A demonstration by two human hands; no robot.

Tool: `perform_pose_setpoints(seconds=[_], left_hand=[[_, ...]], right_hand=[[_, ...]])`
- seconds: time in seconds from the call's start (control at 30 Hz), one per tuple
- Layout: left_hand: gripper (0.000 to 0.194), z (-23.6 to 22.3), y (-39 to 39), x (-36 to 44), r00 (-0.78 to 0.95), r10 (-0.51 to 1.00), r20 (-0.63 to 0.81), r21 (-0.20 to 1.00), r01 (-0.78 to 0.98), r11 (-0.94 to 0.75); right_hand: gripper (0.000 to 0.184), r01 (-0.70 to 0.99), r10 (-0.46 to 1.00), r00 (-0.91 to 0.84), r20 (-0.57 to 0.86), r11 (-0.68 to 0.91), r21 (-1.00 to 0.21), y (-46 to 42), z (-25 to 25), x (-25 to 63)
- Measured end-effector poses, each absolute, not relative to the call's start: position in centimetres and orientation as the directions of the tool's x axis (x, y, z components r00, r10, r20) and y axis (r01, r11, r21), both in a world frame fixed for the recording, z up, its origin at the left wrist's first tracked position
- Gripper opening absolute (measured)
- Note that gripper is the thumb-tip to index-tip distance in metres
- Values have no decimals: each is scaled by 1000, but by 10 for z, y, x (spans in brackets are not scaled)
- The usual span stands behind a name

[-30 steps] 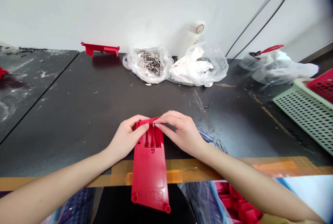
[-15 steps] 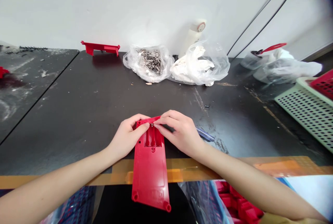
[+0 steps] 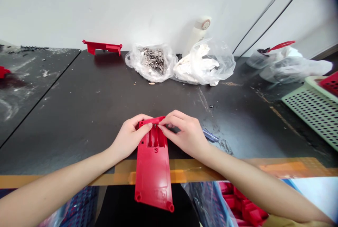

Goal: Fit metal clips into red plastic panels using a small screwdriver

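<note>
A red plastic casing (image 3: 153, 170) with a slotted battery compartment near its far end lies over the table's front edge, its near end jutting out past it. My left hand (image 3: 131, 133) grips the casing's far left side, thumb on top at the compartment's end. Between the two hands a small metal spring contact (image 3: 155, 125) shows at the far wall of the compartment. My right hand (image 3: 186, 130) pinches at that spot, thumb and index finger on the contact, which their tips partly cover. Beside the right hand lies a blue pen-like tool (image 3: 210, 135), partly hidden.
At the back stand a red plastic part (image 3: 102, 48), a bag of small metal pieces (image 3: 153, 61), a bag of white material (image 3: 198, 65) and a pale bottle (image 3: 198, 31). A green basket (image 3: 311, 103) is at right. Red parts (image 3: 243, 206) fill a lined crate below the edge.
The right fingertips have shifted slightly right along the compartment's far end, and the spring contact is seated closer against the wall. The left hand keeps its grip; the view has moved a little.
</note>
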State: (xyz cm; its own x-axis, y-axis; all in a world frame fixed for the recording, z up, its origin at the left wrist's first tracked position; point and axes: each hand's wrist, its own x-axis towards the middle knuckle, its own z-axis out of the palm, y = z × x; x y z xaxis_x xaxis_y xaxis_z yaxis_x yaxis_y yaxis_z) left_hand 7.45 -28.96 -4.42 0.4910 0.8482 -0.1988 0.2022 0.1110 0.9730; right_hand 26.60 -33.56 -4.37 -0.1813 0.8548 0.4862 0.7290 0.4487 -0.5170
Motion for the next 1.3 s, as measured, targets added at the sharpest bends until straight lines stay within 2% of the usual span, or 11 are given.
perform_pose_setpoints(seconds=[0.27, 0.4, 0.63, 0.83, 1.03, 1.17, 1.23, 1.3], left_hand=[[19, -44, -289, 74, 488, 845, -219, 969, 210, 130], [18, -43, -288, 75, 474, 848, -238, 965, 218, 149], [24, -48, -292, 75, 471, 857, -207, 957, 280, 78], [20, -50, -293, 73, 493, 856, -157, 944, 330, -17], [20, -53, -292, 74, 521, 845, -118, 949, 309, -58], [20, -56, -290, 77, 518, 851, -89, 956, 284, -73], [19, -57, -289, 78, 512, 855, -83, 959, 274, -71], [18, -56, -289, 78, 509, 857, -78, 961, 266, -71]], right_hand=[[11, 724, 862, -189, 471, 446, -525, -336, -44, 264], [12, 678, 868, -185, 462, 452, -579, -333, -41, 267], [16, 712, 856, 108, 506, 288, -640, -311, -23, 299], [22, 862, 891, 134, 434, 111, -494, -287, -3, 335], [28, 906, 790, 299, 536, -58, -419, -223, 26, 385], [25, 905, 769, 367, 524, -163, -394, -182, 38, 408], [27, 921, 806, 324, 495, -149, -360, -168, 35, 411], [28, 950, 842, 212, 496, -60, -305, -158, 30, 410]])
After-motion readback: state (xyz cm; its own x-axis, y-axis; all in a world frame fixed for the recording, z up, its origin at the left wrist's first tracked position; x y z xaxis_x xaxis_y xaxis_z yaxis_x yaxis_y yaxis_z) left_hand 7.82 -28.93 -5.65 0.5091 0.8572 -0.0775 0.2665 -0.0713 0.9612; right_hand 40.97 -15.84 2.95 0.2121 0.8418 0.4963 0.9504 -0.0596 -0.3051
